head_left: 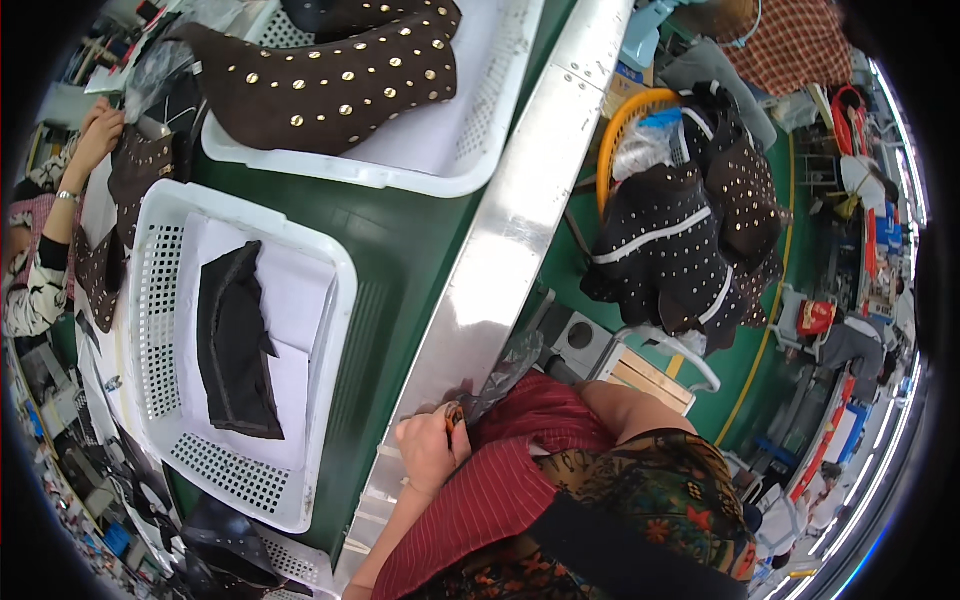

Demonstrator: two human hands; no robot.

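Note:
My left hand [428,446] is closed at the metal edge of the table, beside my red striped apron [460,515]. A small dark and orange thing [455,414] shows at its fingertips; its kind is not clear. Crumpled clear plastic [510,372] lies just beyond the fingers. Of my right side only a bare stretch of arm [635,412] shows, and the hand is hidden. Left of my left hand, a white perforated basket [345,300] holds a black cut piece of material [235,345] on white sheets.
Another white basket [400,178] holds dark brown pieces with gold studs [340,88]. A metal rail [490,260] borders the green surface. To the right, an orange-rimmed basket [606,150] stands by a heap of studded dark pieces [680,235]. A co-worker's hand [98,135] is at far left.

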